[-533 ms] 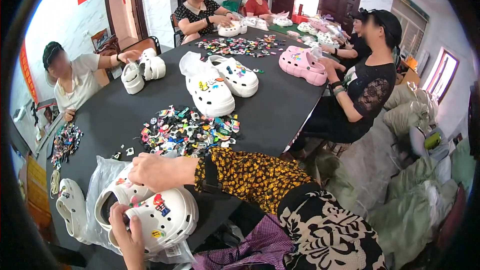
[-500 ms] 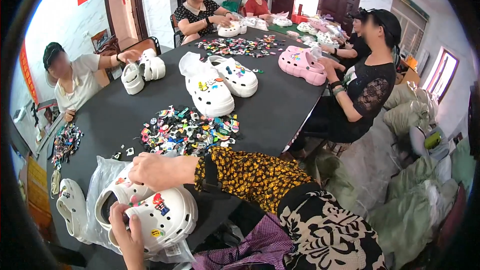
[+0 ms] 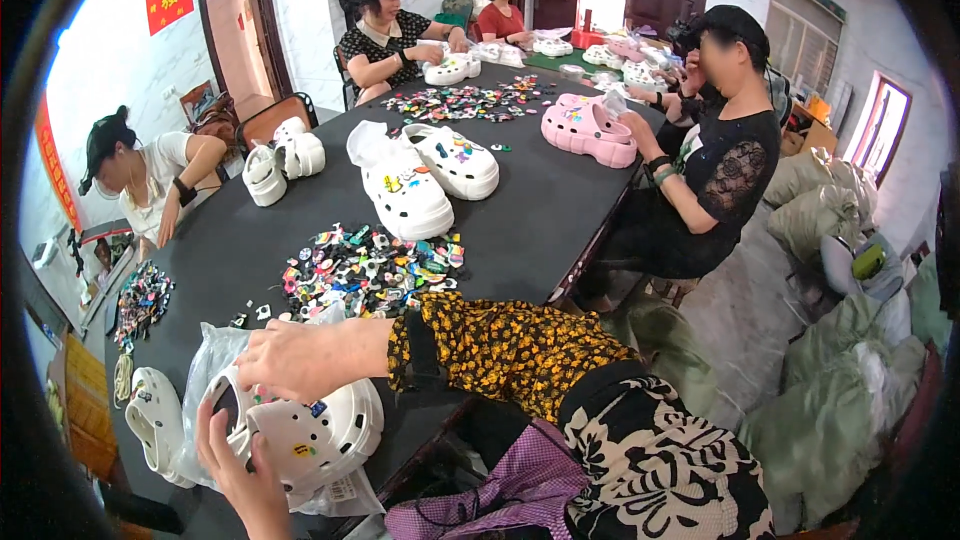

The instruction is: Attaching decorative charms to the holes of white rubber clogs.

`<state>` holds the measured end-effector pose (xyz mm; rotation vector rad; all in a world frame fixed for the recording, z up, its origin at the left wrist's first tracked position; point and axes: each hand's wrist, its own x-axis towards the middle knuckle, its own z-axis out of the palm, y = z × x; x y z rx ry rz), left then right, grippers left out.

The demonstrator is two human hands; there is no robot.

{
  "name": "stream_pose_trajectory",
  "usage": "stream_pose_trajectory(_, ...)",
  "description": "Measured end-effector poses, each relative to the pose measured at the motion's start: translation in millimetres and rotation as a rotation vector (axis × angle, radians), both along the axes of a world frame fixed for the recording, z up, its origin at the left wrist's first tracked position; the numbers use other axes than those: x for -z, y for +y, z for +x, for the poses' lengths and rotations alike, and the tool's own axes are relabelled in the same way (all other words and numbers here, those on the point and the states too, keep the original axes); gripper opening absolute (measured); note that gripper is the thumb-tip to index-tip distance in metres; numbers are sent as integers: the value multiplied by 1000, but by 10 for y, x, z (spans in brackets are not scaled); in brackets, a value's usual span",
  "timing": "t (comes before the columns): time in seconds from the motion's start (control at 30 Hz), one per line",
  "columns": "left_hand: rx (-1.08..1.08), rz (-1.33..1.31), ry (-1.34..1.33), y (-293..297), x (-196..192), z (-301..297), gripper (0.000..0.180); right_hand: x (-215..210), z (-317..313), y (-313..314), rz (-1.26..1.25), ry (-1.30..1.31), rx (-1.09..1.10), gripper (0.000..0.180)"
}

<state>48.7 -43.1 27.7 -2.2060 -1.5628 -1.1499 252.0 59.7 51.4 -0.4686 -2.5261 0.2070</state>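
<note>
At the near left of the black table, a pair of white clogs with colourful charms lies on a clear plastic bag. My right hand reaches across the clogs from the right, its fingers bent downward and their tips hidden. My left hand is beside the nearer clog's opening, thumb and fingers apart, holding nothing. A yellow charm shows on that clog's toe. Farther left stands another white clog with charms inside its edge.
A heap of mixed charms lies beyond my right hand. Decorated white clogs stand mid-table. Co-workers sit around it, one by a pink clog. Full sacks crowd the floor at right. Purple checked cloth is at the near edge.
My left hand has loosened from the clog, its fingers spreading. My right hand has shifted slightly left and lower, covering the red charm. The co-worker at left has drawn an arm back from the white clogs.
</note>
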Motion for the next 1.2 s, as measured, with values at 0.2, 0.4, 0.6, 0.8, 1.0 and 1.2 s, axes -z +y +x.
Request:
stream_pose_trajectory(0.2, -130, 193, -29, -312, 1, -334, 36, -75, -169, -20, 67, -3, -145, 43)
stream_pose_trajectory(0.4, -160, 155, -81, -666, 467, -723, 36, 12, -366, -4, 18, -104, -190, 63)
stream_pose_trajectory(0.6, -212, 38, -135, -765, 758, -914, 35, -171, -391, -36, -17, -345, -203, 65)
stream_pose_trajectory(0.8, -211, -8, -159, -664, 844, -875, 33, -361, -353, -120, 62, -545, -113, 56)
stream_pose_trajectory(1.0, -226, -19, -140, -700, 878, -885, 33, -354, -437, -56, 9, -672, -107, 47)
stream_pose_trajectory(1.2, -239, -42, -130, -730, 852, -888, 33, -298, -406, -50, -75, -578, -121, 48)
